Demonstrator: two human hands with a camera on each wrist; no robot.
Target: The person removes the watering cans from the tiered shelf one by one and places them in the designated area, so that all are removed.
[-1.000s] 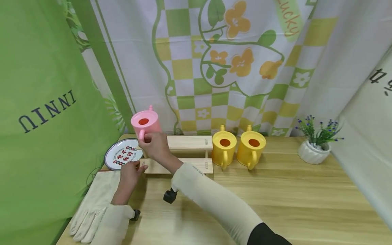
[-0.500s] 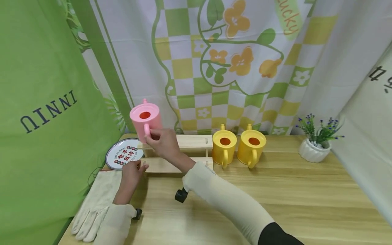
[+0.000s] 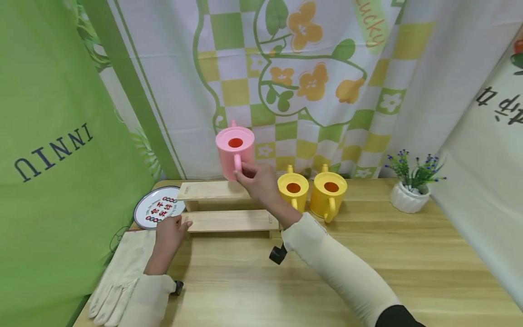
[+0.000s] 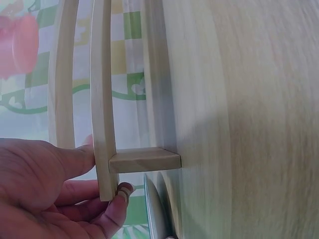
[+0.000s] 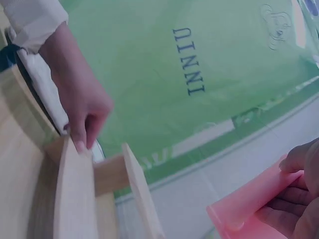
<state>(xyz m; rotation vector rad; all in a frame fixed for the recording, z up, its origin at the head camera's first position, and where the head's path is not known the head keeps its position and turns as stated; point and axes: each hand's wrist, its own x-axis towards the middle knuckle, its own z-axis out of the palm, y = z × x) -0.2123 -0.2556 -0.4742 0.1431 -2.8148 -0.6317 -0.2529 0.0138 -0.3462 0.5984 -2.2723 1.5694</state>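
Note:
My right hand [image 3: 259,181] grips a pink watering can [image 3: 234,152] by its handle and holds it upright in the air, over the right end of the upper step of a two-step wooden rack [image 3: 229,220]. The right wrist view shows the can's pink edge [image 5: 254,206] between my fingers [image 5: 299,199]. Just right of the rack stand two yellow watering cans [image 3: 293,190] [image 3: 328,193] on the table. My left hand [image 3: 169,229] pinches the left end of the rack's lower step, thumb above and fingers below the plank [image 4: 102,99].
A round printed plate [image 3: 157,212] lies left of the rack, and a pale work glove [image 3: 116,272] lies at the table's front left. A small potted plant [image 3: 410,190] stands at the back right. Cloth backdrops close in the left, back and right sides.
My right hand has carried the pink can up and to the right, from the rack's left end toward the yellow cans. My left hand has stayed on the lower step.

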